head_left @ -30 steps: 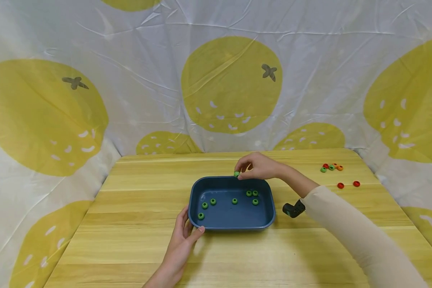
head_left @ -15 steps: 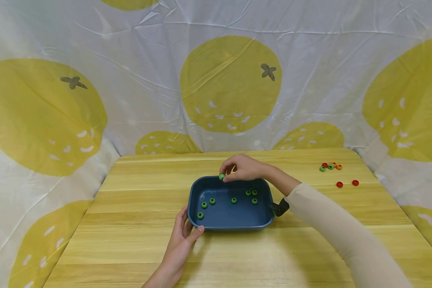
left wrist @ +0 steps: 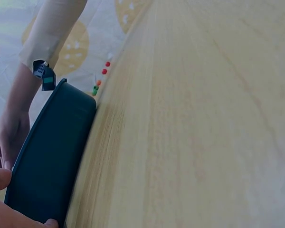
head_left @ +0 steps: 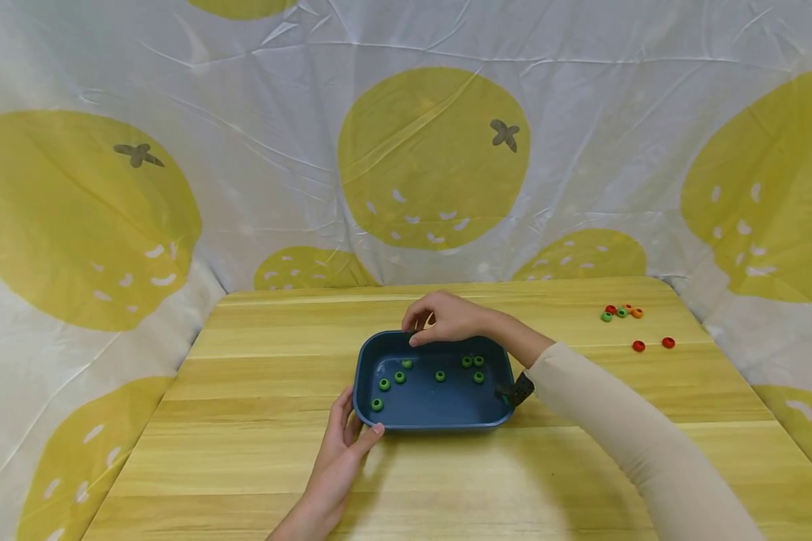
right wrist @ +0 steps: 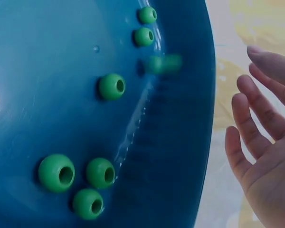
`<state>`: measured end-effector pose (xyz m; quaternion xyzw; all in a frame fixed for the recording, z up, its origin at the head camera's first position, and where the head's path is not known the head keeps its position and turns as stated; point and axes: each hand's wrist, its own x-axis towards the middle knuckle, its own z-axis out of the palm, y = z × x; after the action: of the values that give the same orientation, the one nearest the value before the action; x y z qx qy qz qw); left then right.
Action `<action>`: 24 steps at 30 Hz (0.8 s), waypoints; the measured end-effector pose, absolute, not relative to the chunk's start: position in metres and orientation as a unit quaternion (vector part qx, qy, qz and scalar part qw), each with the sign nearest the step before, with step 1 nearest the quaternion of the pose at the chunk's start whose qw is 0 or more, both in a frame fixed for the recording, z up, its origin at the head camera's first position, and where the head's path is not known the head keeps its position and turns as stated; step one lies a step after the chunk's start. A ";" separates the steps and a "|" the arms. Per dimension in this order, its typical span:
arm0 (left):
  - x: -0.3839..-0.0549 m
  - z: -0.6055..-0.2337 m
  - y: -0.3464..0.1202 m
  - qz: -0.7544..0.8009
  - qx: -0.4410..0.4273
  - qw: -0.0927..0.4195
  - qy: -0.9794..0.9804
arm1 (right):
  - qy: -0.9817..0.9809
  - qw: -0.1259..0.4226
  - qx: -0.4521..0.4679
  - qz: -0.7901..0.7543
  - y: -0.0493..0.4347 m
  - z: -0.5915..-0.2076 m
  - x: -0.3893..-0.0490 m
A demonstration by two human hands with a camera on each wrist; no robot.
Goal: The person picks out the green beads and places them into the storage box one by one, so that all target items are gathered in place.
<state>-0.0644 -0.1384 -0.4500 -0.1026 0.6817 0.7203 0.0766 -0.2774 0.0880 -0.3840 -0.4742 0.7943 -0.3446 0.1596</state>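
Observation:
A dark blue plastic tub (head_left: 440,427) stands on the table with several green beads (head_left: 440,376) spread over its floor. My left hand (head_left: 333,467) grips its near left corner, thumb over the rim and fingers along the side wall. Over the far rim is my right hand (head_left: 444,318), fingers spread and nothing between them. Below those fingertips, a green bead (head_left: 407,364) is inside the tub near the far wall. It looks blurred in the right wrist view, where the right hand (right wrist: 270,137) appears beyond the rim.
At the table's right rear lies a small cluster of green, red and orange beads (head_left: 622,312). Two red beads (head_left: 639,346) lie apart, nearer me. A lemon-print cloth (head_left: 433,158) hangs behind the wooden table (head_left: 257,466). A black wrist camera (head_left: 518,391) overhangs the tub's right rim.
My right hand has moved left along the tub's far rim and let go of a green bead, which is now inside the tub. The left hand keeps its hold.

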 end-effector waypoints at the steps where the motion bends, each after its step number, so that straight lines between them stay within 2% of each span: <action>1: -0.064 -0.450 -0.138 0.721 -0.103 0.077 0.681 | 0.795 0.159 -0.472 -0.345 0.090 -0.384 -0.277; 24: -0.061 -0.457 -0.137 0.722 -0.096 0.066 0.682 | 0.828 0.139 -0.416 -0.350 0.152 -0.386 -0.271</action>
<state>-0.0607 -0.1371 -0.4570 -0.0956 0.6823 0.7217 0.0662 -0.2712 0.1519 -0.3858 -0.4163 0.8276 -0.3501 0.1387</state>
